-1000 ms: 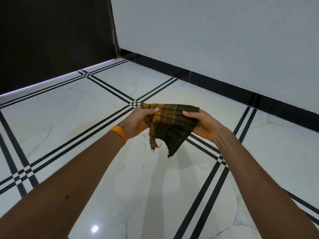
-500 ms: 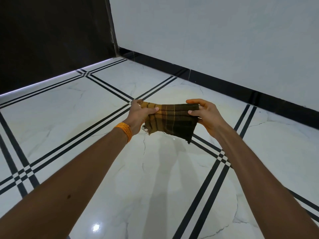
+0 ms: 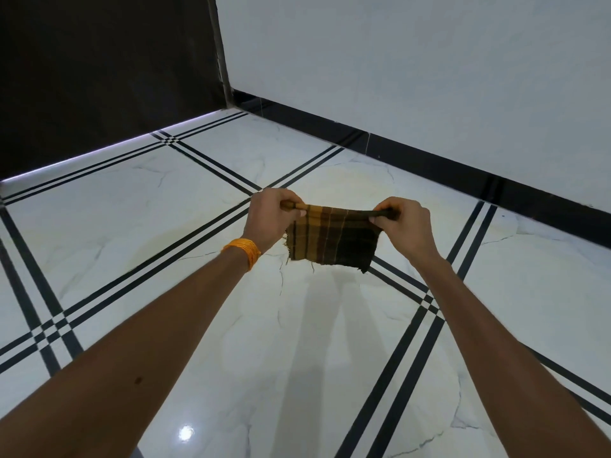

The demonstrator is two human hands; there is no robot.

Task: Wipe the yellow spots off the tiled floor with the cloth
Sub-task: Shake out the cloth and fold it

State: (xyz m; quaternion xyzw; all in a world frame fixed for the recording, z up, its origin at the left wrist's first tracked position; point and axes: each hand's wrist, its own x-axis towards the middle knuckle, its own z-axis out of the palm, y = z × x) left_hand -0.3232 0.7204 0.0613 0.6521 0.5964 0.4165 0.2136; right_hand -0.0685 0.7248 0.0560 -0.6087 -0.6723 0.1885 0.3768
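Observation:
A brown and yellow checked cloth [image 3: 332, 238] hangs folded in the air above the white marble floor [image 3: 139, 209]. My left hand [image 3: 269, 219] pinches its upper left corner and my right hand [image 3: 405, 224] pinches its upper right corner, so the top edge is stretched flat between them. An orange band sits on my left wrist. Faint yellowish stains [image 3: 344, 183] show on the tile beyond the cloth, and a paler yellow patch [image 3: 155, 249] lies to the left near the black stripes.
A white wall with a black skirting [image 3: 429, 160] runs along the right. A dark panel [image 3: 109, 71] with a lit strip at its base closes the left. Double black stripes cross the floor tiles.
The cloth went from a bunched, drooping point to a flat folded rectangle. Both hands rose slightly and turned knuckles-up, pulling the top edge taut.

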